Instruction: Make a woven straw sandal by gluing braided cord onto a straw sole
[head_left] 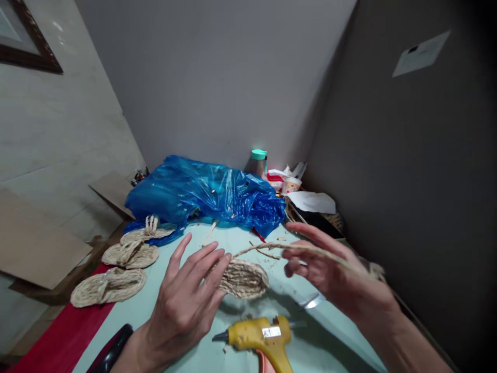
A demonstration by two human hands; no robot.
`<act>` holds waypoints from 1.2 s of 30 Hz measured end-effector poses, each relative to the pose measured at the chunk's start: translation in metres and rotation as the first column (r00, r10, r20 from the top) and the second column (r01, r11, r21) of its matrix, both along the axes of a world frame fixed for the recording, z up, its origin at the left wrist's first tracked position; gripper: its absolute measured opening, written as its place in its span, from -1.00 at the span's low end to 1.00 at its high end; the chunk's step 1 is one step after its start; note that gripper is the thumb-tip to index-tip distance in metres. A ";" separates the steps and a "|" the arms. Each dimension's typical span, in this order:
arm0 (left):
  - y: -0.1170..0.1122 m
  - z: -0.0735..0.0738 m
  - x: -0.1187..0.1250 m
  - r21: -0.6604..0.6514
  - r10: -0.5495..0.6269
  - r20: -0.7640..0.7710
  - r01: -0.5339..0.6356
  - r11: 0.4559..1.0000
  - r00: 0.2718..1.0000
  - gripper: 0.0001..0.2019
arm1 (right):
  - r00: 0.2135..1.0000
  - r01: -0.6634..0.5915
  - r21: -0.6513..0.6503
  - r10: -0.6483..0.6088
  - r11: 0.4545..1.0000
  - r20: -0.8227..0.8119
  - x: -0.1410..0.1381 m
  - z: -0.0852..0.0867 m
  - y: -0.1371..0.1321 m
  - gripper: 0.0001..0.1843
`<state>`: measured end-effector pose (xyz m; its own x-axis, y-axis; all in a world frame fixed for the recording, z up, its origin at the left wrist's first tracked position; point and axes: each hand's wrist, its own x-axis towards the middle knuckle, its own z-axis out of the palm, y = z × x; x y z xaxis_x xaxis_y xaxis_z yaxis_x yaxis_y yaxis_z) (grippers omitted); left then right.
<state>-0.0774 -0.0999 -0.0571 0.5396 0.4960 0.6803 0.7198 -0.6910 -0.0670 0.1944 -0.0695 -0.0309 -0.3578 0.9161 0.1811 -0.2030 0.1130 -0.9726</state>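
My left hand [186, 300] grips the near end of a small woven straw sole [246, 280], thumb and fingers closed on it. A straw cord [295, 247] runs from the sole at my left fingertips across to my right hand [330, 274]. There it passes over the curled fingers, with the index finger stretched out and slightly blurred. Below the sole a yellow hot glue gun [258, 331] lies on the table, its black nozzle pointing left. Three finished-looking straw sandals [108, 287] lie in a row at the left.
A crumpled blue plastic bag [202, 191] spreads across the back of the table [171, 357]. Behind it stand a bottle with a turquoise lid [259, 161] and a paper cup [291, 185]. Cardboard [39, 238] leans at the left. A black object [111, 352] lies by my left wrist.
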 end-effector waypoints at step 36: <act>-0.016 0.016 0.020 -0.336 0.680 0.689 0.942 -0.006 0.250 -0.59 | 0.900 -0.380 0.470 0.201 0.797 0.386 -0.054 0.029 0.032 -0.77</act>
